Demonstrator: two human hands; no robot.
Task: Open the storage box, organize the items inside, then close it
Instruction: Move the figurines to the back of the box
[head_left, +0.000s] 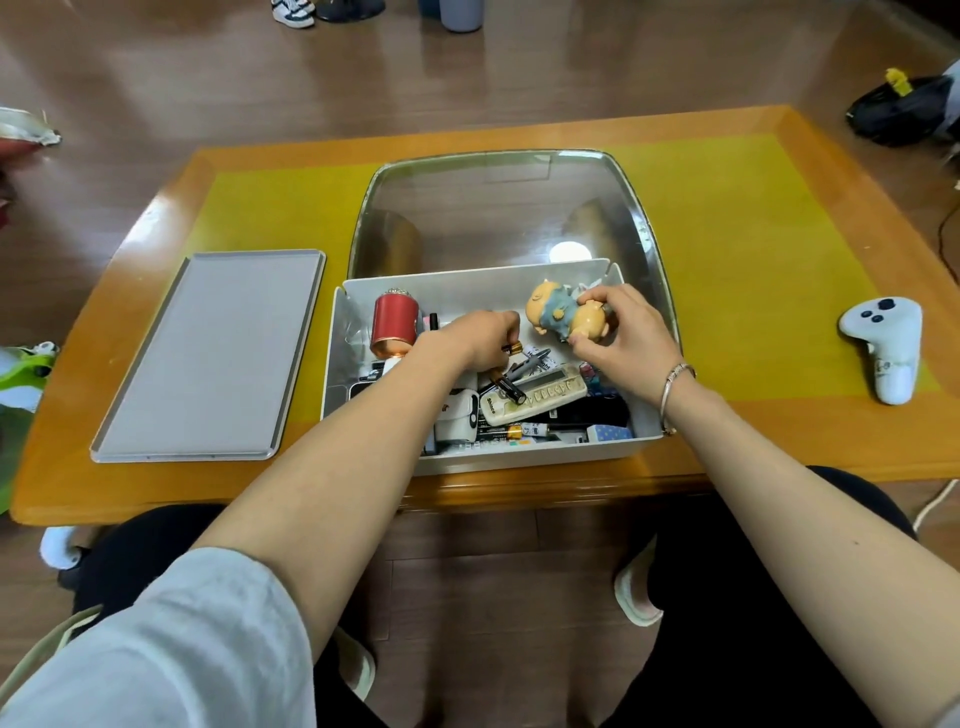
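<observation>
Storage box (644, 431): white, open, sitting at the near edge of the low table (727, 467), directly in front of the seated person. Its grey lid (208, 358) is already off and lies flat on the table just left of the box, so the opening step looks done.

Inside, the items are still a jumble. A red cylinder (395, 319) lies toward the back left. A pale calculator (535, 395) lies tilted across the middle, with a black battery (506, 387) resting by its left end and another battery (511, 432) lower down near the front wall. Pens, a white gadget and dark flat things are piled around them; I cannot tell each one apart.

The left hand (483, 340) reaches into the middle of the box, fingers curled and pinched round a small battery (511, 347), gold end showing. The right hand (618, 332) holds a small doll figure (558, 317), in blue clothes, by its lower half, fingers closed about it, just above the back right of the box. A bracelet (670, 395) sits on that wrist.

Judging by this, the sorting is underway but far from done: most things remain heaped, nothing is grouped yet, and the lid must still go back on.

Behind the box stands a clear tub (644, 228). A white controller (883, 348) lies well apart on the table's right.
</observation>
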